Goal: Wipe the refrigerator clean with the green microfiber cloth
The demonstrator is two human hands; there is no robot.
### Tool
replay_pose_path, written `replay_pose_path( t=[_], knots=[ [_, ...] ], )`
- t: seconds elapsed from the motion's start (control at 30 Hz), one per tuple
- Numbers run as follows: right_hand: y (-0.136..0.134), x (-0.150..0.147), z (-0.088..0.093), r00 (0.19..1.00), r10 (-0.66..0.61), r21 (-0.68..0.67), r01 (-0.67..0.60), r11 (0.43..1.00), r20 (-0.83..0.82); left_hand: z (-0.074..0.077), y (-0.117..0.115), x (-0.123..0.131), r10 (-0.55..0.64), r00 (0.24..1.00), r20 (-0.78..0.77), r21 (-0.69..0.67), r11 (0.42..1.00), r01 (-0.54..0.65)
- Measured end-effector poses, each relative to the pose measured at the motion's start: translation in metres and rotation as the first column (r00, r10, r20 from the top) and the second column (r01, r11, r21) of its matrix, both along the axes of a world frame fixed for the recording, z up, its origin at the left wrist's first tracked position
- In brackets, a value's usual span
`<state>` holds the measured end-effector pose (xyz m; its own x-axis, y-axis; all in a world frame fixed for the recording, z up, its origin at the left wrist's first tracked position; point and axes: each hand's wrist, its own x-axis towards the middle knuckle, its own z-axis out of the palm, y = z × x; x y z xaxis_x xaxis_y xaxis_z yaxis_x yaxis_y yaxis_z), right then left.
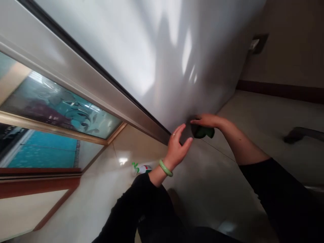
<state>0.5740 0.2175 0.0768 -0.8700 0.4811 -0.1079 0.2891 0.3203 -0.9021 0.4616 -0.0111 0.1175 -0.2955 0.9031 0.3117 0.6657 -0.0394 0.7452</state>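
Low on a large glossy pale panel [162, 60], my right hand [206, 120] presses a dark green cloth [201, 132]. Its fingers lie over the cloth, which bunches out below the palm. Just to the left, my left hand [178, 147] is held close to the panel's lower edge with its thumb and fingers apart and nothing in them. I cannot tell whether it touches the panel. A pale green bangle [165, 168] circles the left wrist. On the floor behind that forearm is a white spray bottle [144, 168] with a green trigger head.
A metal-coloured frame [101, 79] borders the panel on the left. Beyond it is a patterned glass door [73, 111] with a gold edge. Light tiles [217, 189] cover the floor. To the right are a dark baseboard [278, 90] and a dark elongated object [301, 133].
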Motion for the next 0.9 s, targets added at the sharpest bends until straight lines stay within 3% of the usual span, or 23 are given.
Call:
replay_pose_path(
  t=[0.1, 0.17, 0.3, 0.37, 0.5, 0.6, 0.67, 0.73, 0.8, 0.87, 0.9],
  knots=[
    [-0.014, 0.010, 0.049, 0.988, 0.129, 0.061, -0.134, 0.989, 0.085, -0.007, 0.010, 0.002, 0.064, 0.986, 0.154, -0.061, 0.997, -0.056],
    [-0.025, 0.021, 0.074, 0.980, 0.197, 0.054, -0.197, 0.979, 0.019, -0.007, 0.016, 0.003, 0.119, 0.976, 0.185, -0.025, 0.993, -0.116],
    [-0.032, 0.039, 0.090, 0.975, 0.199, -0.041, -0.204, 0.978, -0.103, 0.002, 0.022, 0.003, 0.190, 0.930, 0.315, 0.035, 0.977, -0.212],
    [-0.026, 0.045, 0.088, 0.977, 0.160, -0.138, -0.180, 0.974, -0.140, 0.010, 0.023, 0.004, 0.214, 0.876, 0.431, 0.041, 0.966, -0.256],
    [-0.007, 0.056, 0.074, 0.987, 0.033, -0.292, -0.079, 0.953, -0.158, 0.030, 0.025, 0.007, 0.191, 0.698, 0.690, 0.059, 0.946, -0.317],
    [-0.004, 0.058, 0.052, 0.991, 0.082, -0.385, -0.117, 0.916, -0.106, 0.039, 0.026, 0.009, 0.162, 0.640, 0.751, 0.100, 0.931, -0.352],
    [-0.012, 0.054, 0.033, 0.978, 0.063, -0.493, -0.154, 0.856, -0.197, 0.038, 0.025, 0.010, 0.168, 0.605, 0.779, 0.092, 0.923, -0.375],
    [-0.026, 0.046, 0.018, 0.927, -0.077, -0.591, -0.169, 0.789, -0.368, 0.033, 0.023, 0.012, 0.208, 0.529, 0.823, -0.014, 0.938, -0.346],
    [-0.040, 0.036, 0.009, 0.823, -0.257, -0.648, -0.167, 0.743, -0.507, 0.025, 0.020, 0.015, 0.286, 0.464, 0.839, -0.185, 0.950, -0.251],
    [-0.046, 0.027, 0.005, 0.718, -0.419, -0.681, -0.104, 0.725, -0.555, 0.018, 0.017, 0.016, 0.337, 0.478, 0.811, -0.294, 0.942, -0.165],
    [-0.047, 0.024, 0.003, 0.682, -0.487, -0.695, -0.042, 0.718, -0.545, 0.017, 0.015, 0.016, 0.331, 0.526, 0.783, -0.295, 0.943, -0.154]
  ],
)
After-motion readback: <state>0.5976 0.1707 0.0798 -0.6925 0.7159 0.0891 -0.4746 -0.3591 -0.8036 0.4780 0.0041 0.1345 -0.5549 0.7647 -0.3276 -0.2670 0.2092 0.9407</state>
